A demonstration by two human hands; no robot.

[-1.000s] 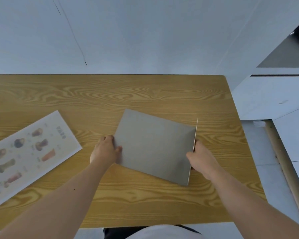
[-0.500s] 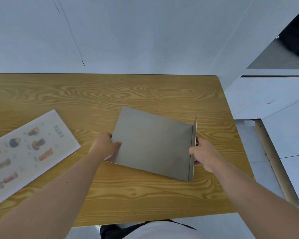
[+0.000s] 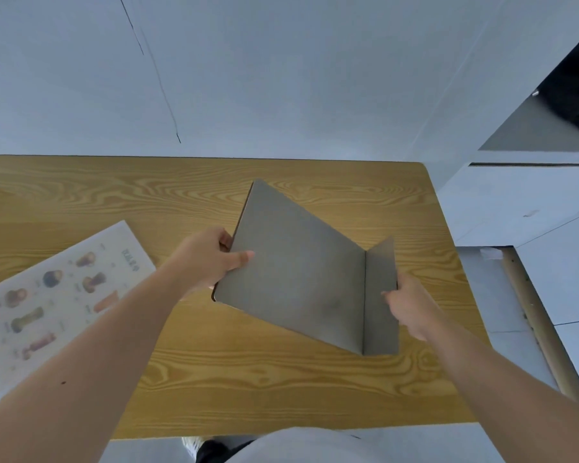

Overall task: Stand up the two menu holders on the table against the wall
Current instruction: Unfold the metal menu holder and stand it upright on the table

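Over the wooden table [image 3: 214, 379], both hands grip the grey menu holder [image 3: 298, 279], seemingly lifted.

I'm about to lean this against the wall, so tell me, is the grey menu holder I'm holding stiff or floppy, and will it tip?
The grey menu holder looks stiff: its panel stays flat though the left hand and right hand grip only its edges. Probably light, since fingertips carry it. The folded flap may brace it, but the wooden table looks smooth, so it might slide.

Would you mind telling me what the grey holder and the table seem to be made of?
Grey holder: probably thin rigid board or matte sheet, judging by its flat, dull faces, thin edge and crisp fold. Table: wood or wood-look laminate, with bold yellow grain and a smooth surface.
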